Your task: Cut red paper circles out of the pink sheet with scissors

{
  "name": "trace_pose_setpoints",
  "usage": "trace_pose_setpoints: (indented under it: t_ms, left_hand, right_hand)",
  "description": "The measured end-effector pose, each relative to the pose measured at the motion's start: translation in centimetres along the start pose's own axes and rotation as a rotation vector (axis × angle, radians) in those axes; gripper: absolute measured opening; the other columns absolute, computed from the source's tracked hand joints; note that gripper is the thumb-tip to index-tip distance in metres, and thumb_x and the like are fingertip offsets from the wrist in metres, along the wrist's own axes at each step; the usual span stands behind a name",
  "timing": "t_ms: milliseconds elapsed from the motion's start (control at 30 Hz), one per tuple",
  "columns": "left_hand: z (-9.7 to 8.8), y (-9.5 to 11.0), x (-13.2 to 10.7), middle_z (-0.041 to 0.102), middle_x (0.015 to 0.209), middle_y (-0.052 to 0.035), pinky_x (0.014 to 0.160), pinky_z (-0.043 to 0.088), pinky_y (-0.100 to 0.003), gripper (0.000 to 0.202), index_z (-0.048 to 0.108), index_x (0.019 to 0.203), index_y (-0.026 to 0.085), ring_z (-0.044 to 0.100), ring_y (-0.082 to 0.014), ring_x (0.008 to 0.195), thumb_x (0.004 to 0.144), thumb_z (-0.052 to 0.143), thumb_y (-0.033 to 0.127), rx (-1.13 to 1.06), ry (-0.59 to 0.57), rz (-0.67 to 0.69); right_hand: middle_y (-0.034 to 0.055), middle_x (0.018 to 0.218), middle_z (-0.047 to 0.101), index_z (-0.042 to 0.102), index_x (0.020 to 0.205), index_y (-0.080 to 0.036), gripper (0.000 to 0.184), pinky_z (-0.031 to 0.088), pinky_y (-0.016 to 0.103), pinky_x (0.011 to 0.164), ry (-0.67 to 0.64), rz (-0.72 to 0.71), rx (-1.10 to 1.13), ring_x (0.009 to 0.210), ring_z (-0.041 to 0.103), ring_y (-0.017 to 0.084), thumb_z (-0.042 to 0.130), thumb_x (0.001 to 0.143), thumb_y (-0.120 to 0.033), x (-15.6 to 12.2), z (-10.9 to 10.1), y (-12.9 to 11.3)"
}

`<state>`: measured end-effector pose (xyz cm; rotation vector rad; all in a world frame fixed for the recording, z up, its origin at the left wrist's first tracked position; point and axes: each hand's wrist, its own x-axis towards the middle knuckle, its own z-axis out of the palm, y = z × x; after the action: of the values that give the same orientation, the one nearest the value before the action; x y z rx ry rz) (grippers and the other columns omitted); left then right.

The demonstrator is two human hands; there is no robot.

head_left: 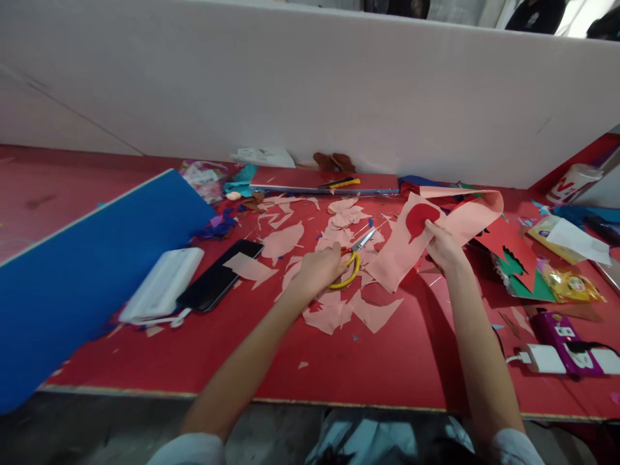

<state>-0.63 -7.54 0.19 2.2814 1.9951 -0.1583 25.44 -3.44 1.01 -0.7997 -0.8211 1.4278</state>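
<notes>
- L hand (317, 271): clenched round orange-and-yellow-handled steel scissors (352, 270), fingers over the handle; blades point up & right twd the sheet, near it but not touching. Can't tell if the blades are fully shut.
- R hand (443, 248): grasping the large pink paper sheet (400, 255), thumb at the edge of a red rounded patch (419, 218) on the sheet. Can't tell if the patch is a stuck-on piece or a cut-out.
- Sheet: raised off the tbl, between both hands, just R of the scissors; far end curls over twd the back.
- Red tabletop (145, 361): pink paper scraps (329, 313) lie all around & under both hands.
- L side: rigid blue board (97, 278) leans over the tbl edge; white rectangular pouch (162, 284) sits right beside a black smartphone (217, 274).
- R side: green-and-red cut paper (516, 268) next to a yellow foil packet (571, 285); purple power bank (562, 336) w/ white charger (542, 358) near the front edge.
- Back: yellow-and-black utility knife (339, 183) on a flat red board (290, 179), against a white partition (290, 84).
</notes>
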Motion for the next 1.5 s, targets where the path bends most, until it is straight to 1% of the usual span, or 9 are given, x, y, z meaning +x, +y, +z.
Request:
trace_pose_setpoints:
  t_ms: [300, 467, 567, 733, 833, 933, 1167, 1333, 1500]
  left_hand:
    - [-0.6, 1.5, 0.0, 0.067, 0.095, -0.0222, 0.064, 0.045, -0.033, 0.042, 0.061, 0.101, 0.009, 0.066, -0.0319, 0.084, 0.085, 0.042, 0.042, 0.046, -0.022, 0.048]
    - [-0.9, -0.5, 1.3, 0.069, 0.09, -0.0208, 0.065, 0.045, -0.034, 0.044, 0.061, 0.101, 0.012, 0.066, -0.0331, 0.082, 0.078, 0.046, 0.046, 0.044, -0.092, -0.018]
    - [-1.8, -2.2, 1.7, 0.069, 0.095, -0.0209, 0.066, 0.045, -0.034, 0.055, 0.062, 0.1, 0.013, 0.065, -0.0329, 0.084, 0.081, 0.035, 0.058, 0.057, -0.112, 0.019]
    - [-4.0, -4.2, 1.9, 0.066, 0.108, -0.0177, 0.073, 0.046, -0.034, 0.054, 0.053, 0.122, 0.014, 0.063, -0.0302, 0.093, 0.084, 0.034, 0.049, 0.081, -0.146, 0.132]
    - [-5.3, -4.4, 1.9, 0.059, 0.125, -0.0155, 0.084, 0.043, -0.035, 0.055, 0.047, 0.13, 0.017, 0.058, -0.0298, 0.108, 0.086, 0.035, 0.047, 0.041, -0.09, 0.27]
    - [-6.0, -4.1, 2.0, 0.057, 0.127, -0.0158, 0.09, 0.04, -0.038, 0.054, 0.047, 0.13, 0.015, 0.055, -0.0301, 0.111, 0.088, 0.032, 0.044, 0.058, -0.041, 0.359]
    - [-6.9, -3.1, 2.1, 0.064, 0.106, -0.0145, 0.084, 0.039, -0.038, 0.037, 0.058, 0.107, 0.014, 0.059, -0.0266, 0.092, 0.088, 0.038, 0.038, 0.206, -0.006, 0.524]
    - [-7.6, -2.5, 2.0, 0.061, 0.112, -0.0146, 0.084, 0.039, -0.037, 0.039, 0.054, 0.112, 0.013, 0.058, -0.0258, 0.096, 0.089, 0.037, 0.039, 0.182, 0.107, 0.58]
    - [-7.9, -1.6, 2.0, 0.061, 0.113, -0.0145, 0.083, 0.04, -0.037, 0.039, 0.055, 0.113, 0.014, 0.058, -0.0263, 0.1, 0.089, 0.038, 0.038, 0.165, 0.119, 0.662]
  right_hand:
    - [-0.0015, 0.073, 0.072, 0.065, 0.073, -0.021, 0.009, 0.054, 0.033, 0.086, -0.043, 0.008, -0.003, 0.089, 0.068, 0.018, 0.072, 0.068, -0.022, 0.7, 0.5, -0.7]
    - [-0.001, 0.07, 0.072, 0.064, 0.07, -0.02, 0.008, 0.054, 0.034, 0.087, -0.045, 0.046, -0.035, 0.088, 0.069, 0.019, 0.072, 0.068, -0.021, 1.1, 0.4, -1.1]
    - [-0.0003, 0.07, 0.072, 0.065, 0.07, -0.02, 0.007, 0.053, 0.036, 0.087, -0.078, 0.072, -0.038, 0.092, 0.068, 0.02, 0.072, 0.068, -0.021, 1.3, 0.3, -1.3]
    - [0.0007, 0.073, 0.073, 0.066, 0.07, -0.019, 0.007, 0.053, 0.036, 0.089, -0.091, 0.052, -0.027, 0.096, 0.067, 0.021, 0.071, 0.067, -0.019, 1.6, 0.5, -1.7]
    - [0.0002, 0.074, 0.073, 0.066, 0.071, -0.02, 0.007, 0.052, 0.037, 0.089, -0.104, 0.052, -0.03, 0.097, 0.067, 0.021, 0.071, 0.067, -0.018, 1.4, 0.9, -2.3]
    - [-0.0004, 0.075, 0.073, 0.067, 0.071, -0.02, 0.007, 0.053, 0.037, 0.089, -0.129, 0.072, -0.05, 0.097, 0.067, 0.021, 0.071, 0.068, -0.016, 0.8, 1.4, -3.1]
    - [0.0004, 0.077, 0.073, 0.069, 0.077, -0.019, 0.014, 0.053, 0.036, 0.085, -0.229, 0.09, -0.145, 0.095, 0.067, 0.022, 0.075, 0.066, -0.024, -0.3, 2.0, -4.7]
    - [0.0018, 0.088, 0.074, 0.069, 0.082, -0.021, 0.026, 0.052, 0.038, 0.088, -0.321, 0.072, -0.158, 0.099, 0.065, 0.023, 0.079, 0.062, -0.034, 0.5, 1.9, -4.7]
    - [0.0021, 0.089, 0.073, 0.069, 0.085, -0.021, 0.027, 0.052, 0.038, 0.09, -0.359, 0.067, -0.159, 0.099, 0.065, 0.023, 0.077, 0.064, -0.036, 1.5, 1.6, -4.1]
